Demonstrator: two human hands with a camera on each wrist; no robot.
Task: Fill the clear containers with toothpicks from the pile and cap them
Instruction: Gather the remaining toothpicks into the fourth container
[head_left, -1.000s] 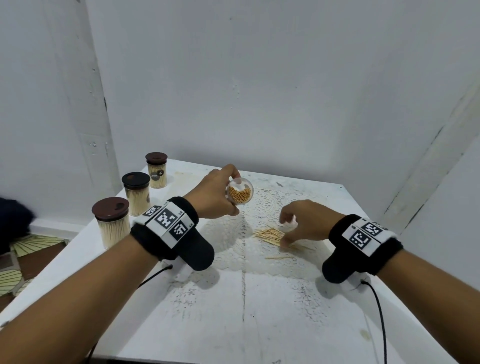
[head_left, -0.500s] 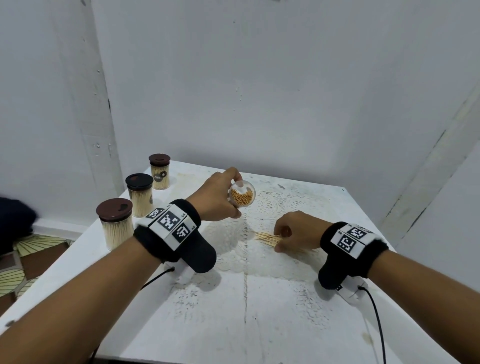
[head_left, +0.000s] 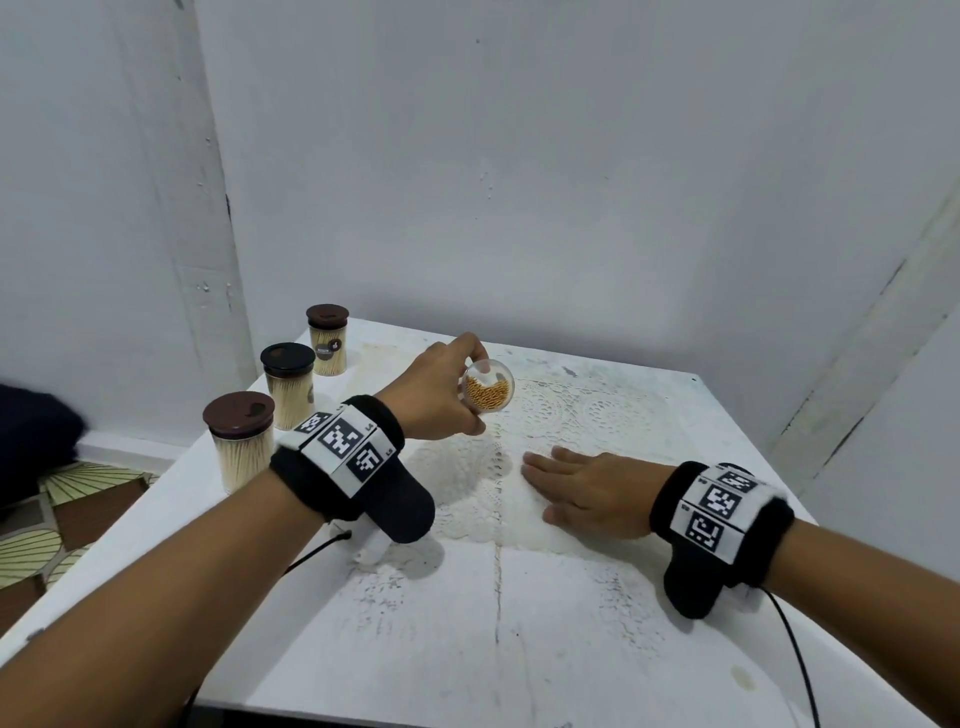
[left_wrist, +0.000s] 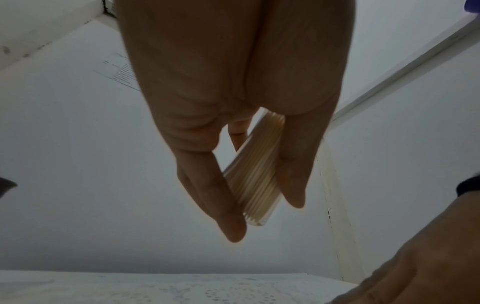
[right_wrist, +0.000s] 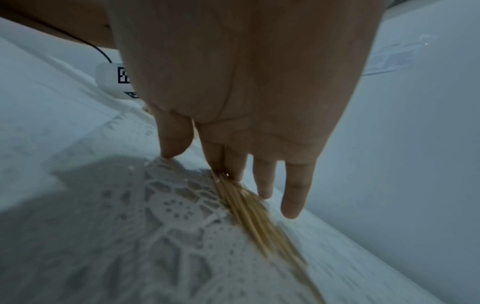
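Observation:
My left hand (head_left: 441, 389) holds a clear container (head_left: 488, 392) above the table, tilted with its open mouth towards me. It is partly filled with toothpicks; the left wrist view shows them through the wall of the container (left_wrist: 255, 174), between my thumb and fingers. My right hand (head_left: 576, 483) lies flat on the table with straight fingers, just right of centre. It covers the toothpick pile, which the head view does not show. In the right wrist view the toothpicks (right_wrist: 249, 209) stick out from under my fingers (right_wrist: 263, 181) on the lace.
Three capped containers full of toothpicks stand along the table's left edge: near (head_left: 241, 447), middle (head_left: 288, 384), far (head_left: 327, 338). A white lace doily (head_left: 571, 410) covers the table's middle. A wall rises close behind, and a cable (head_left: 795, 654) trails from my right wrist.
My right hand has gone from curled fingers on the toothpick pile to lying flat over it with straight fingers. My left hand still holds the tilted container in about the same place.

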